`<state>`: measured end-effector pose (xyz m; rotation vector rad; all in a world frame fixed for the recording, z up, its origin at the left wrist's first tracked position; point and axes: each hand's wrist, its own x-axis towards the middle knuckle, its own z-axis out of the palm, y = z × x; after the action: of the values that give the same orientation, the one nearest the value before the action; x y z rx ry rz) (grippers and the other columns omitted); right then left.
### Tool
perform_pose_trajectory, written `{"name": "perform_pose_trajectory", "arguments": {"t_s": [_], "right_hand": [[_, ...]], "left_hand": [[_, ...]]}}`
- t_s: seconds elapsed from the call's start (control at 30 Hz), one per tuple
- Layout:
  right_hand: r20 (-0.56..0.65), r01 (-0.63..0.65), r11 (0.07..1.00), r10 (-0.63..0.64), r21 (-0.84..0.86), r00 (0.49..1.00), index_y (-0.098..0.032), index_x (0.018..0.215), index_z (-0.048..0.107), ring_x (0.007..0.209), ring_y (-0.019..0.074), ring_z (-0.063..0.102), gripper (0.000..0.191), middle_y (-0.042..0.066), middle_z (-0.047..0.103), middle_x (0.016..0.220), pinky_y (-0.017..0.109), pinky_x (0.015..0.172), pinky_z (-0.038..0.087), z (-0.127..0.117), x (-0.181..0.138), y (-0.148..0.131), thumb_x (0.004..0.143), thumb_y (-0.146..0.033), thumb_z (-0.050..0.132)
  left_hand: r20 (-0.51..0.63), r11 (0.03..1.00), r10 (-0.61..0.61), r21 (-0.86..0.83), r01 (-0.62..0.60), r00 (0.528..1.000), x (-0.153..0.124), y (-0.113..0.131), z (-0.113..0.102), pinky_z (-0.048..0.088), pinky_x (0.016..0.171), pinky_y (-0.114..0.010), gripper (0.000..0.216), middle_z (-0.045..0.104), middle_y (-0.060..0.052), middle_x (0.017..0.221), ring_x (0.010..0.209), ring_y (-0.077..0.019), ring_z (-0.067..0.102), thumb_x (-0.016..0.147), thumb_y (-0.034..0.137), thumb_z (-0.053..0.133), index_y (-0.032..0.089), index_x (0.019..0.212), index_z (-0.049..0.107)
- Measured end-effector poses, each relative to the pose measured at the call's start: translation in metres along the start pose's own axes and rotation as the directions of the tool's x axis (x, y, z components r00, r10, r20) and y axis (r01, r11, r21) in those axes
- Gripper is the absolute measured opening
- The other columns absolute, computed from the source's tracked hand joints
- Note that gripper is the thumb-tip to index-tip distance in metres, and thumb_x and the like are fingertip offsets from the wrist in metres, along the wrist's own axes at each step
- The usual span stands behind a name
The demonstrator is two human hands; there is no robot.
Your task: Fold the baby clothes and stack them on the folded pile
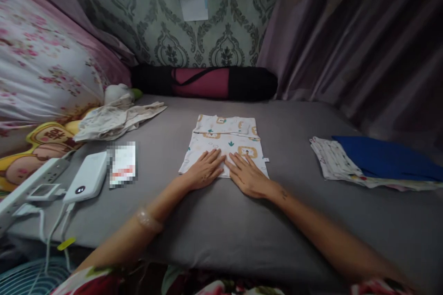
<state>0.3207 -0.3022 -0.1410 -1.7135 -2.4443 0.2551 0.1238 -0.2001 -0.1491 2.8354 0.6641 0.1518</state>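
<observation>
A white garment (230, 140) printed with tan lion faces and green leaves lies partly folded on the grey sheet in the middle of the head view. Its far part is turned over toward me. My left hand (206, 168) rests flat on the near left of the cloth, fingers stretched out. Beside it, my right hand (248, 175) presses flat on the near right, fingers also extended and close to the left fingertips. Neither hand grips anything. A small white tag sticks out at the cloth's right edge. Some of the near edge is hidden under my hands.
Folded patterned cloths (334, 161) and a blue cloth (387, 156) lie at the right. A crumpled pale cloth (117, 117), a white power bank (88, 173) and a power strip (41, 177) are at the left. A black and maroon bag (204, 83) lies along the wall.
</observation>
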Motion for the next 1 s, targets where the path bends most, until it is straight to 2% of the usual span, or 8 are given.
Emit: {"name": "perform_pose_trajectory", "arguments": {"t_s": [0.13, 0.23, 0.33, 0.43, 0.53, 0.77, 0.9, 1.0], "right_hand": [[0.091, 0.078, 0.990, -0.089, 0.118, 0.992, -0.026, 0.147, 0.031, 0.143, 0.0213, 0.013, 0.049, 0.005, 0.022, 0.155, 0.048, 0.117, 0.012, -0.018, -0.051, 0.000, 0.099, -0.036, 0.028], [0.096, 0.060, 0.981, -0.079, 0.184, 0.992, -0.028, 0.147, 0.031, 0.142, 0.0191, 0.021, 0.048, 0.003, 0.029, 0.153, 0.046, 0.117, 0.017, -0.027, -0.081, 0.007, 0.099, -0.035, 0.031], [-0.018, -0.014, 0.977, 0.019, 0.215, 1.000, -0.026, 0.146, 0.032, 0.135, 0.0182, 0.037, 0.048, 0.005, 0.041, 0.147, 0.041, 0.113, 0.031, -0.027, -0.097, 0.020, 0.098, -0.031, 0.036], [-0.158, -0.068, 0.979, 0.100, 0.192, 0.982, -0.024, 0.136, 0.048, 0.124, 0.0207, 0.050, 0.040, 0.009, 0.054, 0.134, 0.040, 0.104, 0.043, -0.024, -0.100, 0.033, 0.096, -0.029, 0.041], [-0.157, -0.011, 0.991, 0.033, 0.137, 0.987, -0.023, 0.120, 0.060, 0.113, 0.0206, 0.056, 0.030, 0.008, 0.061, 0.121, 0.037, 0.096, 0.049, -0.025, -0.096, 0.040, 0.095, -0.025, 0.044], [-0.142, 0.029, 0.997, -0.039, -0.076, 0.989, -0.016, 0.113, 0.062, 0.104, 0.0220, 0.059, 0.041, 0.012, 0.062, 0.117, 0.037, 0.087, 0.053, -0.026, -0.086, 0.042, 0.086, -0.001, 0.036], [-0.156, 0.015, 0.997, -0.028, -0.082, 0.987, -0.016, 0.101, 0.062, 0.100, 0.0231, 0.059, 0.030, 0.012, 0.063, 0.108, 0.038, 0.086, 0.052, -0.026, -0.079, 0.040, 0.086, -0.005, 0.039], [-0.203, -0.042, 0.998, 0.033, -0.041, 0.979, -0.018, 0.093, 0.060, 0.096, 0.0232, 0.058, 0.021, 0.011, 0.062, 0.101, 0.038, 0.086, 0.050, -0.026, -0.071, 0.036, 0.087, -0.010, 0.040]], "left_hand": [[0.056, 0.987, 0.114, -0.120, -0.107, 0.992, -0.048, -0.020, -0.020, 0.021, 0.115, -0.048, 0.044, 0.024, -0.003, 0.155, 0.143, -0.0250, 0.018, 0.097, 0.042, 0.036, 0.033, 0.140, 0.042], [0.002, 0.981, 0.064, -0.185, -0.062, 0.998, -0.075, -0.032, -0.027, 0.031, 0.112, -0.044, 0.040, 0.038, -0.002, 0.148, 0.137, -0.0226, 0.034, 0.097, 0.037, 0.039, 0.033, 0.136, 0.047], [-0.065, 0.978, -0.014, -0.208, 0.000, 0.998, -0.088, -0.042, -0.025, 0.041, 0.107, -0.042, 0.040, 0.052, -0.003, 0.138, 0.128, -0.0214, 0.047, 0.095, 0.038, 0.042, 0.031, 0.135, 0.049], [-0.098, 0.982, -0.034, -0.189, 0.015, 0.995, -0.089, -0.049, -0.025, 0.046, 0.103, -0.038, 0.036, 0.059, -0.004, 0.129, 0.120, -0.0207, 0.054, 0.095, 0.037, 0.043, 0.028, 0.128, 0.056], [-0.060, 0.992, 0.022, -0.122, -0.029, 0.998, -0.085, -0.050, -0.030, 0.048, 0.099, -0.034, 0.033, 0.062, -0.004, 0.125, 0.116, -0.0189, 0.057, 0.097, 0.032, 0.039, 0.027, 0.119, 0.062], [-0.043, 0.998, 0.067, 0.024, -0.066, 0.997, -0.080, -0.043, -0.034, 0.050, 0.092, -0.033, 0.033, 0.064, -0.007, 0.119, 0.112, -0.0199, 0.058, 0.098, 0.026, 0.034, 0.022, 0.114, 0.063], [-0.075, 0.998, 0.059, 0.020, -0.058, 0.995, -0.075, -0.043, -0.032, 0.050, 0.087, -0.032, 0.028, 0.065, -0.008, 0.110, 0.102, -0.0194, 0.060, 0.096, 0.025, 0.034, 0.020, 0.108, 0.060], [-0.148, 1.000, -0.004, 0.003, 0.004, 0.989, -0.068, -0.044, -0.031, 0.050, 0.078, -0.031, 0.024, 0.064, -0.008, 0.094, 0.086, -0.0180, 0.061, 0.095, 0.026, 0.034, 0.018, 0.103, 0.056]]}}
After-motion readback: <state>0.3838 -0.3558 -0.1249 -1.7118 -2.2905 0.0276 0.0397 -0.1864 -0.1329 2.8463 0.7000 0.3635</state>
